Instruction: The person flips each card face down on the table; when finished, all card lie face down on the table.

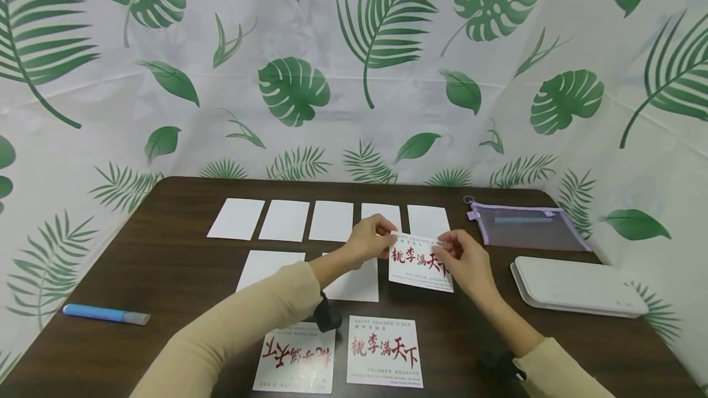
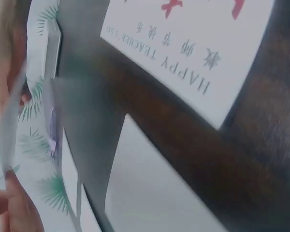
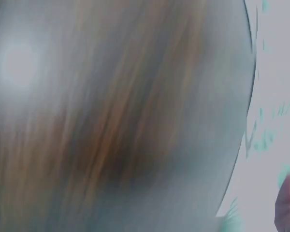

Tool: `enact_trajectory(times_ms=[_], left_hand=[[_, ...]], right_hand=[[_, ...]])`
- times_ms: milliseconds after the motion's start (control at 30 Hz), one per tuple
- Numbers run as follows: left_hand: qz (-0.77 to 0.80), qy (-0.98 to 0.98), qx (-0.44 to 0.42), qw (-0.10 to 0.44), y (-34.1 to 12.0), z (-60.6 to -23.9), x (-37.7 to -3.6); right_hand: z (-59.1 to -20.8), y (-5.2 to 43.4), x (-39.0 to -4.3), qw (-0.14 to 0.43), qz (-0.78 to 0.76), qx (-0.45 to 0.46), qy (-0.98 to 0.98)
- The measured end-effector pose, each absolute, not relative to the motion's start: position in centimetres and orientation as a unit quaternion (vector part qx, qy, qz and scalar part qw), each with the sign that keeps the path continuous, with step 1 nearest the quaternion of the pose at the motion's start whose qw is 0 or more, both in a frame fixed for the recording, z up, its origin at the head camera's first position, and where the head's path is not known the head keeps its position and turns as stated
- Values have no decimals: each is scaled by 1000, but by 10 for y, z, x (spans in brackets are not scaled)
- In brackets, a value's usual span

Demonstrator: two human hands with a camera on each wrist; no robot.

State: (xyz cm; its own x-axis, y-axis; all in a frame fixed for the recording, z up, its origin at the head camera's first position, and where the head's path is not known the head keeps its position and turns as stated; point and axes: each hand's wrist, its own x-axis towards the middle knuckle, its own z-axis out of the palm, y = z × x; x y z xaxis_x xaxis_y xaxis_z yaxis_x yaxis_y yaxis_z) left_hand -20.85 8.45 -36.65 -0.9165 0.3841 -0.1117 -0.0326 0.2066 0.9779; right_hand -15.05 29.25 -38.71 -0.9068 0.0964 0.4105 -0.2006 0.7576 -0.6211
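Head view: both hands meet above the middle of the dark brown wooden desk (image 1: 166, 275) and share one white square card printed with large red calligraphy (image 1: 419, 263). The left hand (image 1: 369, 239) pinches the card's upper left corner between thumb and fingertips; the right hand (image 1: 466, 258) pinches its upper right edge the same way. Gripped at two top points, the card hangs tilted with its printed face toward the person, its lower edge close above the desk, so the lettering reads upright.

Beyond the hands lies a row of blank white rectangular cards (image 1: 284, 220), evenly spaced; two more blank white sheets (image 1: 269, 266) lie just under and beside the left forearm. Nearer the person than the hands, two further red-lettered white cards (image 1: 384, 351) lie flat side by side; the left of the pair is turned upside down.

To the right of the right hand rest a flat white rounded plastic case (image 1: 578, 287) and, farther off, a purple mesh zip pouch (image 1: 525, 226). Well to the left of the left hand lies a blue capped marker pen (image 1: 105, 314).

Left wrist view: motion-blurred; an inverted "HAPPY TEACHER'S DAY" line shows on a printed card (image 2: 193, 63).
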Motion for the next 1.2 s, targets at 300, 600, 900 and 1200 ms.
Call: enact_trajectory(times_ms=[300, 600, 900, 1200], left_hand=[[640, 754, 106, 104, 85, -361, -205], [685, 708, 130, 111, 97, -351, -193], [664, 726, 172, 52, 94, -356, -196], [629, 771, 78, 58, 80, -379, -201]], right_hand=[[-380, 254, -146, 280, 333, 111, -893], [-382, 236, -137, 284, 311, 147, -895], [-367, 250, -136, 353, 334, 165, -858], [-369, 272, -142, 232, 487, 38, -841]])
